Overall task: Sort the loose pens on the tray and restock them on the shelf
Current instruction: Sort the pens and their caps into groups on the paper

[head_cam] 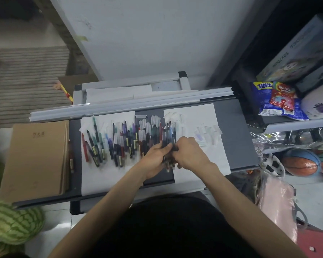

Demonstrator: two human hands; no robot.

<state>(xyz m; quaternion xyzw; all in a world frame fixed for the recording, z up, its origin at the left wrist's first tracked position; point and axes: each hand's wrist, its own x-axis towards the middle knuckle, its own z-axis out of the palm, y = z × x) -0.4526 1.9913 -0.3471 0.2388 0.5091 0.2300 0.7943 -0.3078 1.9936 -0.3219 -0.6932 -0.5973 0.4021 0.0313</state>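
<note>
The left hand and the right hand are meeting over the near middle of the grey tray, both curling round one bundle of dark pens. Just beyond and to the left, loose pens are lying in a rough row on white paper. Farther off, long white strips are resting along the tray's far edge.

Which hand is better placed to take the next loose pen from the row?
Probably the left hand: it borders the row of loose pens, while the right hand sits beyond the pen bundle both grip.
</note>
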